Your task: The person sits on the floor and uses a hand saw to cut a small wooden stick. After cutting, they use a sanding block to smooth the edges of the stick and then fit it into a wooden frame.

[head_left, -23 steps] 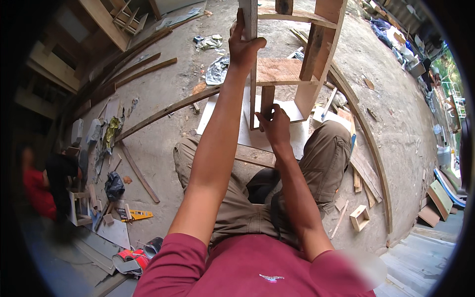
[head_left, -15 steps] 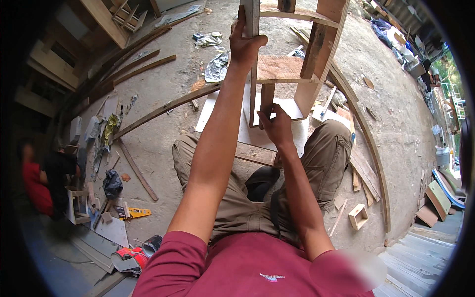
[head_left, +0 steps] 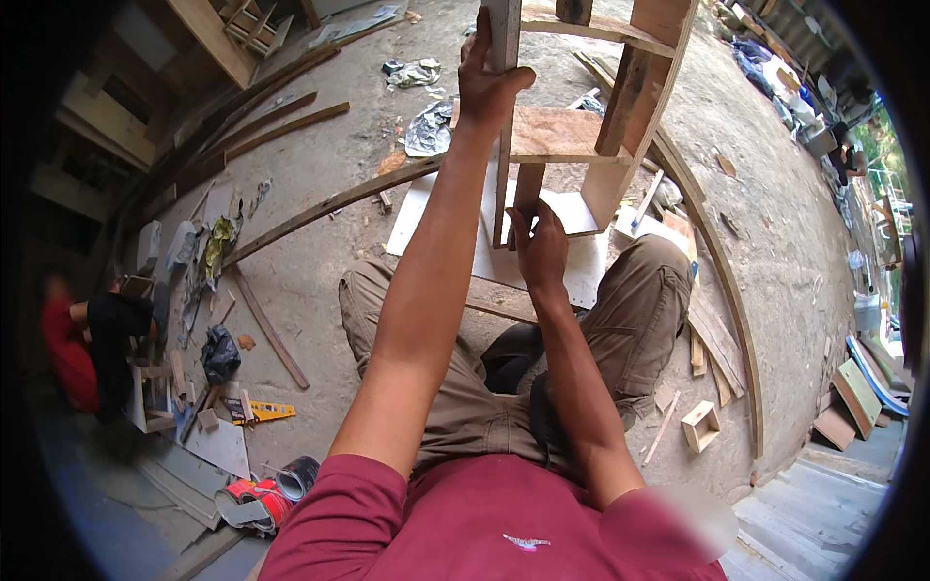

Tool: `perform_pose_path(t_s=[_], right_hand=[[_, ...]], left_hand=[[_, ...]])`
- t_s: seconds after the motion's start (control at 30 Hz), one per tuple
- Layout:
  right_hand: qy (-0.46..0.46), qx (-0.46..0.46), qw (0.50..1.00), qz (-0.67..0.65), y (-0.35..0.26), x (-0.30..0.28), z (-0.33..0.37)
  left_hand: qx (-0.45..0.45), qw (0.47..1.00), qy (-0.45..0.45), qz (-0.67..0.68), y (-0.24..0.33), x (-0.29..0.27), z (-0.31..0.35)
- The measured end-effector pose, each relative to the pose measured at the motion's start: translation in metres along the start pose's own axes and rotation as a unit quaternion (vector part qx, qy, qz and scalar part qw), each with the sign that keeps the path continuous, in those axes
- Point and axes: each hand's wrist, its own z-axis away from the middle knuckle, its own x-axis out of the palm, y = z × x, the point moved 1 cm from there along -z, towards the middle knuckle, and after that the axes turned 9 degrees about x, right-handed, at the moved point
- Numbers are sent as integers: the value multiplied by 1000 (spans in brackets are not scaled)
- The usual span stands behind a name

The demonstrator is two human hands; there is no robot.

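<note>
A tall wooden shelf frame (head_left: 557,134) with several cross boards stands upright before my knees. Around its left upright my left hand (head_left: 492,92) is closed, thumb sticking out to the right. Low in the frame, my right hand (head_left: 544,247) pinches a short wooden strip (head_left: 528,184) that stands upright below a cross board, just inside the left upright. The strip's lower end is partly covered by my fingers. Beneath the frame lies a white board (head_left: 572,263) on the floor.
A long curved-looking wooden strip (head_left: 731,290) lies to my right, beside a small wooden box (head_left: 700,427). On the left are a yellow-handled saw (head_left: 269,412), a black plastic bag (head_left: 221,354) and scraps. A person in red (head_left: 70,358) sits at far left.
The shelf frame has shifted slightly to the right in view, with my left hand on it. My right hand stays at the strip, its fingers turned a little more upright.
</note>
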Motion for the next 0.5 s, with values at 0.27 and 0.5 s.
perform_pose_path(t_s=[0.27, 0.5], right_hand=[[19, 5, 1000, -21, 8, 1, -2], [77, 9, 997, -26, 22, -14, -16]], left_hand=[[-1, 999, 4, 46, -1, -2, -1], [3, 999, 12, -47, 5, 0, -6]])
